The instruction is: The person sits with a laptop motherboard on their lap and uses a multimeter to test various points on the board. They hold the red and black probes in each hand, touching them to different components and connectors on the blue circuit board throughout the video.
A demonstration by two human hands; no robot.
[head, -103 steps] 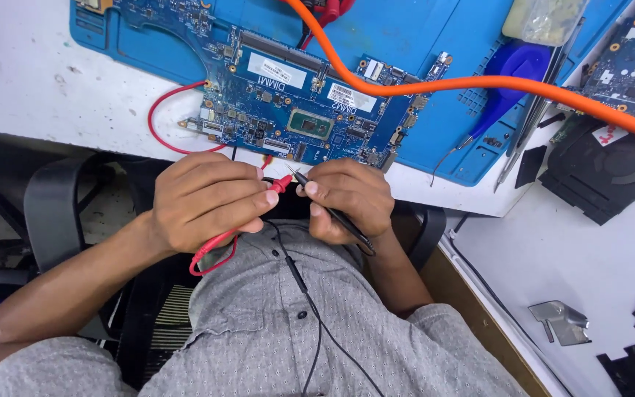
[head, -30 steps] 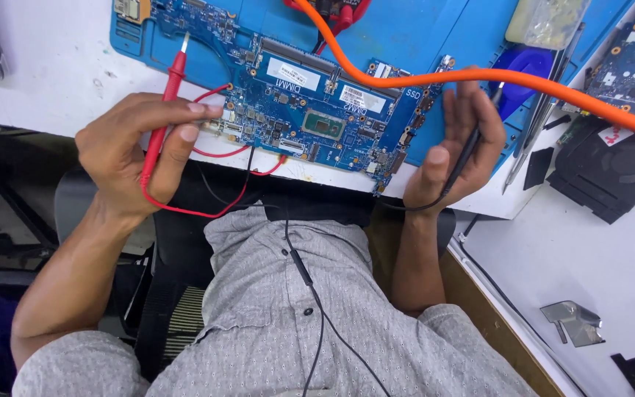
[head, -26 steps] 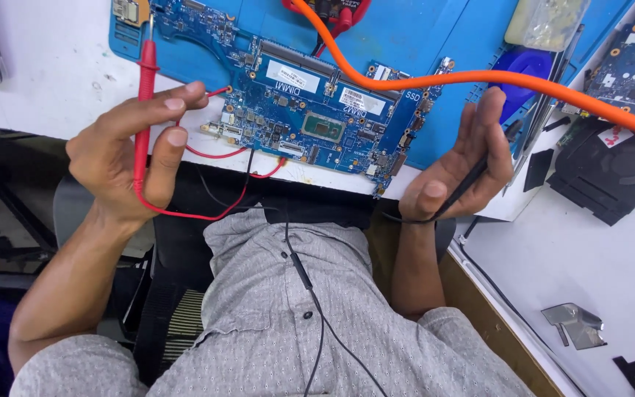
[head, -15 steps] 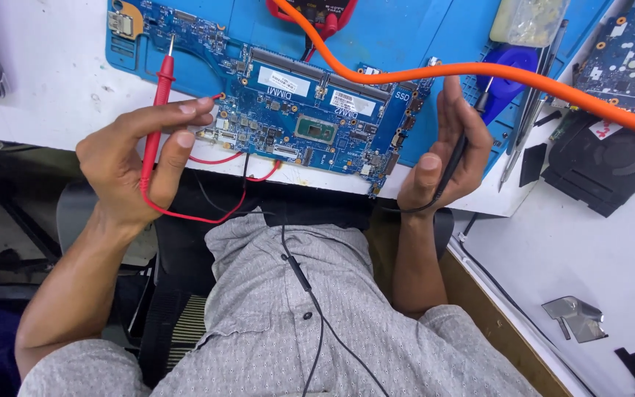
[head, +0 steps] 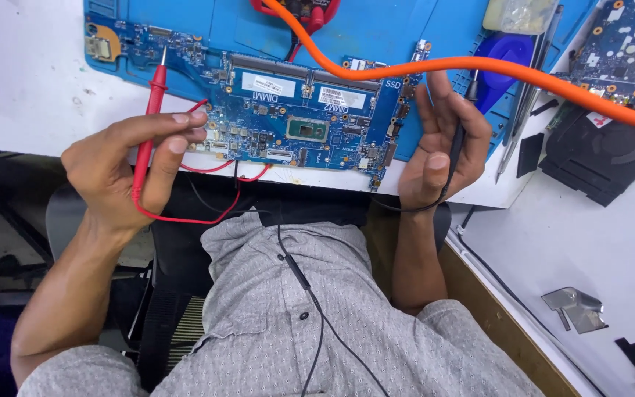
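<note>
The left hand [head: 123,165] is seen at centre left of the frame, fingers pinched on a red probe [head: 150,117]. The right hand [head: 442,147] is seen at centre right, loosely curled round a black probe [head: 456,151], the palm half open.

The red probe's long axis runs nearly straight up the frame, its metal tip uppermost and resting at or just over the upper left corner of the blue circuit board [head: 295,117]; contact cannot be confirmed. The black probe also runs up the frame, its tip near the board's right edge.

The board lies between the two hands and above both, its long axis across the frame, on a blue mat [head: 376,29]. The left hand is judged nearer to it. A dark square chip is noted at the board's middle, with two long slots above. An orange cable [head: 479,66] crosses over the board's upper right.
</note>
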